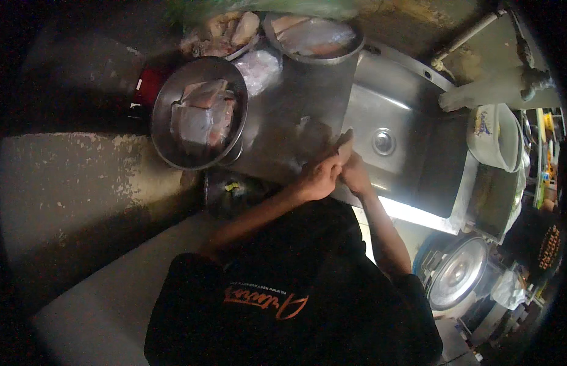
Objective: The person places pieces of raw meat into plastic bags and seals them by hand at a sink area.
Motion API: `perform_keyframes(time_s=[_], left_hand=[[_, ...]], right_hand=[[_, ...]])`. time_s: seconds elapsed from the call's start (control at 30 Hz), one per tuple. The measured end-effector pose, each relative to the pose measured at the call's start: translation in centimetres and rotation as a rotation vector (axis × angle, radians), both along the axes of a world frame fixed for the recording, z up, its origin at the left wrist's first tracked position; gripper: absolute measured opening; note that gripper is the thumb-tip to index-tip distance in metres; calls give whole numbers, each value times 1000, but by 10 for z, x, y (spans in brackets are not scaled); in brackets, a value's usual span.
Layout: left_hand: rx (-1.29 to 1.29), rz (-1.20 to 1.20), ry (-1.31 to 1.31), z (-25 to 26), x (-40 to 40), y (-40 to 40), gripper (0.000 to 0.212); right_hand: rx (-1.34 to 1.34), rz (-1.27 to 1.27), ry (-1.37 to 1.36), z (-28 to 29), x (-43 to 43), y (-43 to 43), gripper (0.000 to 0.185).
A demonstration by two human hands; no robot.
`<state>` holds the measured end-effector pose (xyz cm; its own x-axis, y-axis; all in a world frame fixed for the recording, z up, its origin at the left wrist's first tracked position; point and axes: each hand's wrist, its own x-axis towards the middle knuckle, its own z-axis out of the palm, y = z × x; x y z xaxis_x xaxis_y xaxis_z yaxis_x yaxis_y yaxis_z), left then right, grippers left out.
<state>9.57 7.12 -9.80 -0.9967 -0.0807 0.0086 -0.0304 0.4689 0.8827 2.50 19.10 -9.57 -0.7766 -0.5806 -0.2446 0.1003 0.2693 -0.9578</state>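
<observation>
My left hand (321,177) and my right hand (355,174) meet over the front of the metal counter, at the left edge of the sink. The left fingers are curled around a small pale-brown piece (345,150), which sticks up between the hands; blur hides what it is. My right hand is bent close against it, its fingers mostly hidden, so its grip is unclear. To the left, a round metal bowl (157,119) holds packs of what looks like raw meat in clear plastic (196,123). A deep metal pot (320,59) at the back holds more plastic-wrapped pieces (315,36).
The stainless-steel sink (366,114) with its drain (383,141) lies to the right. Beyond it stand a white tub (491,137) and, lower, a lidded metal pot (457,274). A clear plastic bag (259,71) lies behind the bowl. A peeling wall (73,174) bounds the left.
</observation>
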Motion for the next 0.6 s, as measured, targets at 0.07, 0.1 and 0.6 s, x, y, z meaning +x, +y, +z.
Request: perform_keyframes(time_s=[0.07, 0.1, 0.6], left_hand=[[181, 21, 50, -11, -1, -2, 8], [185, 10, 49, -5, -7, -2, 8], [95, 396, -20, 8, -45, -3, 8]], right_hand=[[30, 53, -173, 30, -6, 6, 38], [59, 94, -340, 35, -10, 13, 38], [-367, -180, -771, 43, 3, 15, 44]])
